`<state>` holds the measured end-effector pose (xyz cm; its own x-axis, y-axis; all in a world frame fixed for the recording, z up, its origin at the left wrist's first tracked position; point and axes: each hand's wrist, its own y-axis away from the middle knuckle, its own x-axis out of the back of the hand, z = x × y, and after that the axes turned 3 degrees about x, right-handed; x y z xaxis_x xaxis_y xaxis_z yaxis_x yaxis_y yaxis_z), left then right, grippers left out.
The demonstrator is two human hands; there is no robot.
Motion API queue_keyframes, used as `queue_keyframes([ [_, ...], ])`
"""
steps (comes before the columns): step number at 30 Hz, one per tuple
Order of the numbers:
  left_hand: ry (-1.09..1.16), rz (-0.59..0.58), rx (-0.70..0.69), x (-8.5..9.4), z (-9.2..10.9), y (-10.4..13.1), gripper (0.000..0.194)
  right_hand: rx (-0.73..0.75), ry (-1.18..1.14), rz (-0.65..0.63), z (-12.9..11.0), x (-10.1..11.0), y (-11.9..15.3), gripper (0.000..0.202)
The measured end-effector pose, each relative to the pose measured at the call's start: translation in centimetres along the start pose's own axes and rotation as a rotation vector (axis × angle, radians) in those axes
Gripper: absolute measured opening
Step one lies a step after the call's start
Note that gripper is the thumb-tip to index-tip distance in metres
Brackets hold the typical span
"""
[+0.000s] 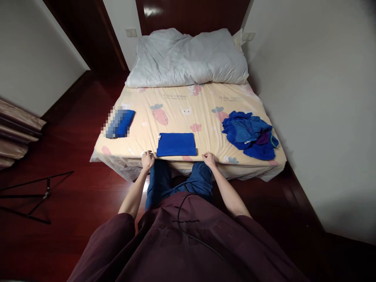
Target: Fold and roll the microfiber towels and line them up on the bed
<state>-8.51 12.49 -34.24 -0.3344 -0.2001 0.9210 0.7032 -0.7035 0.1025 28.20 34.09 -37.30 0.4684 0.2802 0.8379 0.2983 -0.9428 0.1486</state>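
A blue cloth (176,144), folded into a flat rectangle with a small white tag at its upper left, lies at the front edge of the bed. Just left of it, my left hand (147,159) rests at the mattress edge, fingers loosely bent and apart, with nothing visible in them. On the other side, a short gap from the cloth, my right hand (208,159) rests on the sheet, its fingers pointing inward and loosely open. Neither hand appears to grip the cloth.
A crumpled pile of blue and purple cloths (249,135) lies on the bed's right. At the left is another folded blue cloth (125,123), partly pixelated. A grey quilt (190,58) covers the head end. Black stand legs (32,196) are on the floor at left.
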Motion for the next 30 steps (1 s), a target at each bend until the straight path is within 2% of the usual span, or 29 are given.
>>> queue_keyframes([
  [3, 0.011, 0.087, -0.207, 0.2, -2.0, 0.7, 0.047, 0.121, -0.063, 0.102, 1.6, 0.8, 1.2, 0.029],
  [5, 0.008, 0.088, -0.359, 0.1, -2.4, 0.9, 0.05, 0.265, -0.094, 0.174, 1.5, 0.9, 1.8, 0.032],
  [7, -0.006, 0.044, -0.488, -0.1, -1.9, 0.8, 0.053, 0.416, -0.091, 0.184, 0.4, 0.6, 1.9, 0.037],
  [10, -0.063, -0.049, -0.61, -0.6, 0.2, 0.3, 0.059, 0.574, -0.032, 0.106, -2.4, -0.2, 1.8, 0.044],
  [13, -0.16, -0.115, -0.602, -1.3, 2.3, -0.2, 0.066, 0.633, 0.094, -0.002, -4.9, -1.0, 1.5, 0.052],
  [17, -0.278, -0.154, -0.493, -2.0, 3.6, -0.5, 0.074, 0.584, 0.271, -0.1, -6.5, -1.6, 1.0, 0.058],
  [21, -0.359, -0.142, -0.483, -2.3, 4.0, -0.7, 0.076, 0.516, 0.374, -0.09, -6.9, -1.8, 0.5, 0.058],
  [24, -0.38, -0.125, -0.492, -2.2, 4.3, -1.1, 0.07, 0.474, 0.412, -0.059, -7.0, -2.2, 0.0, 0.06],
  [30, -0.347, -0.108, -0.529, -1.6, 4.0, -1.6, 0.059, 0.497, 0.415, -0.039, -6.2, -2.5, -0.2, 0.057],
])
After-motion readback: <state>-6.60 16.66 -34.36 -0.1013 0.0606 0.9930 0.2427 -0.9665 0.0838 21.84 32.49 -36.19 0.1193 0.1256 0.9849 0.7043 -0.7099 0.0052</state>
